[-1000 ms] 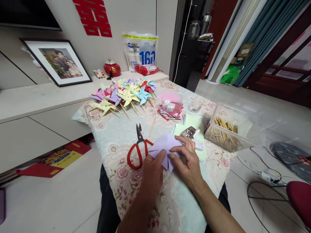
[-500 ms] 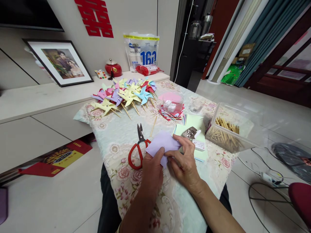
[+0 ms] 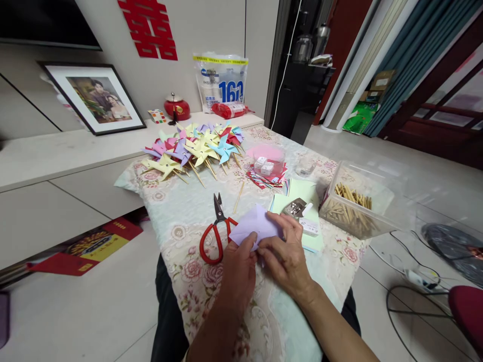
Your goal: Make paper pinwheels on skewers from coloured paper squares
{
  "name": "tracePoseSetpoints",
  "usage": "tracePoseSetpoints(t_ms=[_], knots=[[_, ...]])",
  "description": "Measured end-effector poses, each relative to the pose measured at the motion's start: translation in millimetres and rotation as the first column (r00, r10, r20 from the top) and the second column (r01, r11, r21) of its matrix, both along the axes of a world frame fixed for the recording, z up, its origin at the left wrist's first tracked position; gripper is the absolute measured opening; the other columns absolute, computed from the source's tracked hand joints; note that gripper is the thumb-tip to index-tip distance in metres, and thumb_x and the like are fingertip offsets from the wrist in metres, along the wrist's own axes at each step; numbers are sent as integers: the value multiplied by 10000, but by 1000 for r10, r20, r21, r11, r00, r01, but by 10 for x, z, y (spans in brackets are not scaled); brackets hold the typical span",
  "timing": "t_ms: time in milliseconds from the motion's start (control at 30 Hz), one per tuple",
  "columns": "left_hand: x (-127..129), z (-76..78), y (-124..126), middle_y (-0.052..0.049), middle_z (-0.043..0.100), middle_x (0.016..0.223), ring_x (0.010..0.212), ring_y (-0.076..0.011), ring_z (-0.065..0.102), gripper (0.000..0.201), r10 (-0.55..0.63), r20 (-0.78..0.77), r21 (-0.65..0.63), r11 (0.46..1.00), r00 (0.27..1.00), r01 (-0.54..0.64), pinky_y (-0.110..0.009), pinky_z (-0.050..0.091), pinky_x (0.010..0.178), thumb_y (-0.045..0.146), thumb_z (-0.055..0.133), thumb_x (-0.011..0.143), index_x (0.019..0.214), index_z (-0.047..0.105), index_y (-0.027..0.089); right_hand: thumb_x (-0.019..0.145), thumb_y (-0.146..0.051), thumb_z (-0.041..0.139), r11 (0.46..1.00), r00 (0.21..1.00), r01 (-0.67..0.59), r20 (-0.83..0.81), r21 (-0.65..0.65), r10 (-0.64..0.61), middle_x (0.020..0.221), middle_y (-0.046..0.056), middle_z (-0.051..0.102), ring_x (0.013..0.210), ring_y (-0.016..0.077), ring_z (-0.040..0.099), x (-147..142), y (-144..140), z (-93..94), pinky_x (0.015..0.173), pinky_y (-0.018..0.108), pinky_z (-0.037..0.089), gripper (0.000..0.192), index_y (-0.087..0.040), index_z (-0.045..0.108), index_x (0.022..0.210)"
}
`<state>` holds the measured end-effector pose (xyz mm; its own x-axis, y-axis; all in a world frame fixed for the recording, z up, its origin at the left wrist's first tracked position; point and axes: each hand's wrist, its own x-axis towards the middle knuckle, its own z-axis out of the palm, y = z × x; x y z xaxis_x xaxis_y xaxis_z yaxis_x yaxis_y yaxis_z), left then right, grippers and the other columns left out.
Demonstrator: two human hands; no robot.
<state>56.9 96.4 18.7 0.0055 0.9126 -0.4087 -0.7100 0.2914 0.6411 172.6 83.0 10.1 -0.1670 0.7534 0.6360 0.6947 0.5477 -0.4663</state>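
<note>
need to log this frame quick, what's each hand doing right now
Left hand: closed, pinching the near edge of the lilac paper.
Right hand: closed on the same lilac paper, fingers pressing its right side.

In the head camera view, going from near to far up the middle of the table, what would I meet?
Left hand and right hand on lilac folded paper → red-handled scissors → loose wooden stick → heap of coloured paper pinwheels.

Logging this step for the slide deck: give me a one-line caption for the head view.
Left hand and right hand fold a lilac paper square beside red-handled scissors.
</note>
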Motion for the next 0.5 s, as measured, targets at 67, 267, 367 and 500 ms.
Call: tracePoseSetpoints(t_ms=[67, 267, 367, 500], knots=[[0, 13, -4, -47, 779, 920, 882, -252, 729, 220, 3, 34, 13, 1000, 999, -3, -337, 576, 746, 227, 783, 663, 877, 734, 210, 879, -112, 576, 1000, 999, 0, -40, -27, -1, 1428, 100, 481, 1313, 351, 358, 6, 3, 16, 1076, 618, 313, 147, -211, 671, 829], [9, 56, -28, -57, 775, 1027, 975, -266, 717, 309, 1, 57, 62, 998, 998, -5, -367, 579, 840, 221, 787, 680, 983, 728, 206, 870, -134, 549, 992, 991, -2, -129, -125, -15, 1385, 105, 525, 1312, 334, 371, 22, 10, 38, 1097, 609, 274, 158, -208, 644, 768], [12, 45, -28, -60, 775, 1004, 961, -272, 720, 260, -13, 30, 72, 997, 999, 11, -378, 577, 848, 248, 781, 689, 938, 723, 199, 867, -133, 558, 995, 992, 1, -127, -104, -15, 1361, 116, 542, 1293, 327, 394, 20, 13, 33, 1103, 599, 275, 140, -203, 652, 790], [11, 21, -4, -59, 777, 936, 920, -278, 725, 283, 29, 14, 56, 998, 999, -30, -385, 574, 837, 254, 805, 651, 909, 710, 187, 857, -119, 593, 998, 996, 6, -87, -65, -11, 1372, 115, 531, 1287, 328, 399, 17, 22, 12, 1096, 593, 301, 138, -211, 689, 895]])
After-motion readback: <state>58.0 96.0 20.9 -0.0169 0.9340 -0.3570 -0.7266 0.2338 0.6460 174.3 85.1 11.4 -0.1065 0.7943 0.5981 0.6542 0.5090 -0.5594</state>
